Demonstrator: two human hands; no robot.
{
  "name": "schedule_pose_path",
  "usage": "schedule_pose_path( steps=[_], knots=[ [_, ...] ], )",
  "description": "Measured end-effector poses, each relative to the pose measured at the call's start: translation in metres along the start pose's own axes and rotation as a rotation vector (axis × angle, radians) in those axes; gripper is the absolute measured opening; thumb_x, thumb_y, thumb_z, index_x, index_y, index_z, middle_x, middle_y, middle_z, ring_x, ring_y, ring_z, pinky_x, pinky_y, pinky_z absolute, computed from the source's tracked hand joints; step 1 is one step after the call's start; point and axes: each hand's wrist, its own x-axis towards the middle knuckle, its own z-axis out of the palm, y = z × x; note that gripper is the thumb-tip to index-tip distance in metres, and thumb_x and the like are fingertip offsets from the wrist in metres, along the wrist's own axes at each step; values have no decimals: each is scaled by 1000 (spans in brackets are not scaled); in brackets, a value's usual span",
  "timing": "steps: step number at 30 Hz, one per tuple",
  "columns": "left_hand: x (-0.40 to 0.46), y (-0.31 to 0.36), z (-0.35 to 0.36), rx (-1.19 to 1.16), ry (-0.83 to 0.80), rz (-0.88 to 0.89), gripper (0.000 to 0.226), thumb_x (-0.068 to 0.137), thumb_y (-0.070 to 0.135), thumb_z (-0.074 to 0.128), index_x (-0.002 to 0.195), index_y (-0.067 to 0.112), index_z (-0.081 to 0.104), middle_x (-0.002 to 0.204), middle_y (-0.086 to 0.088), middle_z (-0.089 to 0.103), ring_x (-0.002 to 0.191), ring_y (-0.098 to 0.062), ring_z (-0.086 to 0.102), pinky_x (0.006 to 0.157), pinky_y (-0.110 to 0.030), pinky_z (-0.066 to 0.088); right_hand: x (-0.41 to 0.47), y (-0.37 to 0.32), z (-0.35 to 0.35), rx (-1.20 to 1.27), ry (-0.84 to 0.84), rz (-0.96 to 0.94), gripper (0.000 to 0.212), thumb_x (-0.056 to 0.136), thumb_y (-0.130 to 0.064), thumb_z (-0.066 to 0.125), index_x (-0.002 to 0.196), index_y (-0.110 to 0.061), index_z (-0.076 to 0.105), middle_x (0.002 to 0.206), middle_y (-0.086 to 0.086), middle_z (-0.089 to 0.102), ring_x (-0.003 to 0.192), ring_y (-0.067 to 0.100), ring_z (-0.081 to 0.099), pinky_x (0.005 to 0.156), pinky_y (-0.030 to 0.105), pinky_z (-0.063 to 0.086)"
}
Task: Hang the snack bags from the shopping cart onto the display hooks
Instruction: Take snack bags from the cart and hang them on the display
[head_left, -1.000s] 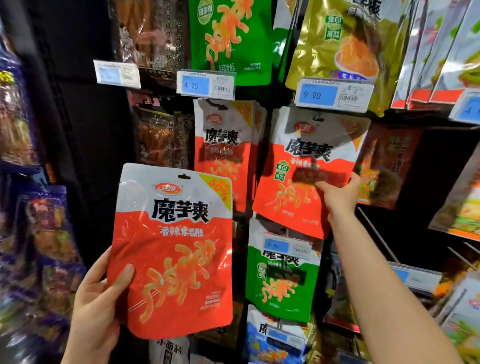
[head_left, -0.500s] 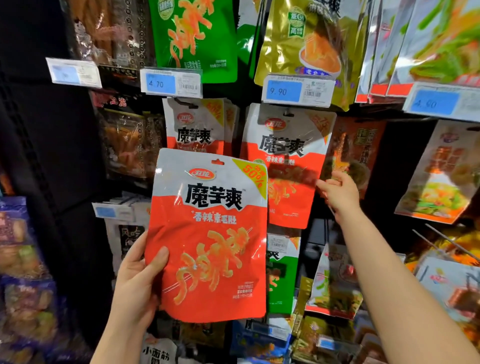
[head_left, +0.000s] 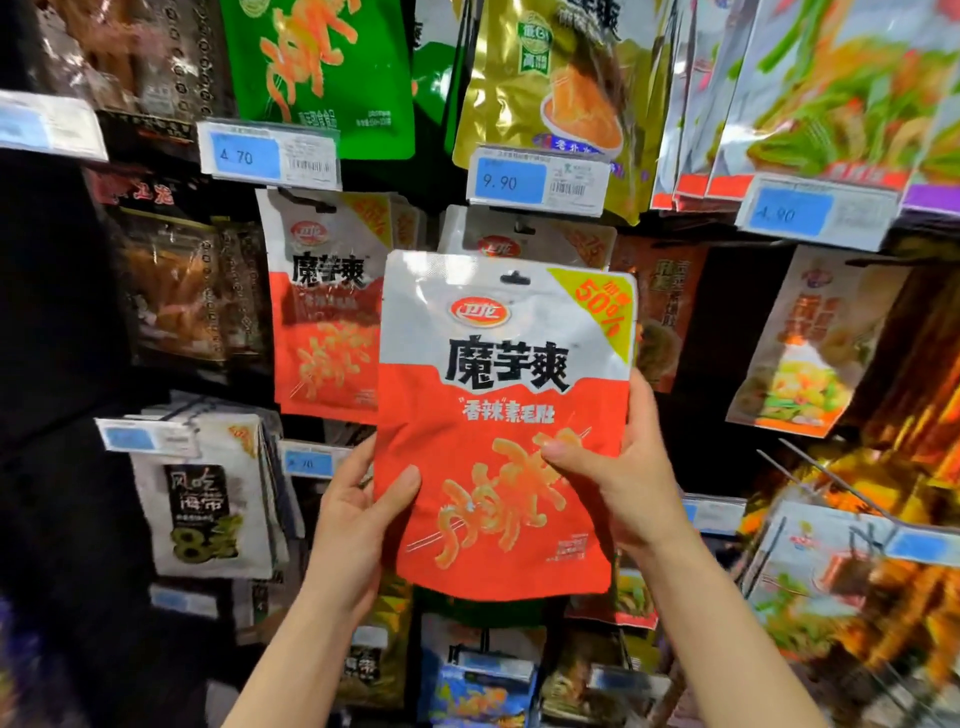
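While held upright before the display hooks (head_left: 524, 227), the red snack bag (head_left: 506, 415) is gripped at its lower edges: left hand (head_left: 358, 514) and right hand (head_left: 618, 473), each grip closed on it, just below the 9.90 price tag (head_left: 537, 180).

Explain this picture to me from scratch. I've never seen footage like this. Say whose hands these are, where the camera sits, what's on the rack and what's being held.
There is no machine here, only a person stocking a shop display. The one picture comes from a camera worn on their head, looking forward and down, so the two arms reaching up from the bottom are their own. The left hand and right hand together grip a red and white snack bag by its lower sides, upright, in front of the rack. Its hang hole is not yet on a hook. Behind it hang matching red and white bags, green bags and gold bags. Blue price tags read 4.70 and 9.90.
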Motion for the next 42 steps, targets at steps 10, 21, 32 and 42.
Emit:
schedule_pose_path(
  steps=[10,21,32,42],
  knots=[
    [14,-5,-47,681,185,215,29,92,23,60,114,42,58,114,12,66,111,-10,59,94,-33,47,47,-23,5,-9,87,-79,79,57,10,77,118,-30,49,104,1,68,89,16,68,77,36,57],
    [25,-36,-82,1410,-17,162,56,91,58,15,144,42,9,155,21,-7,146,-4,-7,121,-38,5,62,-18,8,-75,109,43,72,67,17,72,119,-27,50,99,4,67,80,15,69,65,33,57],
    [20,-25,-96,1586,-45,185,59,87,65,7,144,48,6,156,23,-2,145,-2,4,118,-48,10,144,47,22,-313,343,26,97,64,2,80,144,-22,29,113,0,59,100,18,60,99,41,49],
    [21,-24,-91,1612,-65,140,66,93,59,35,151,37,11,156,19,-7,147,-9,3,117,-51,4,145,75,1,-520,338,66,94,66,-36,81,142,-27,27,120,1,64,109,24,62,97,45,46]
  ],
)
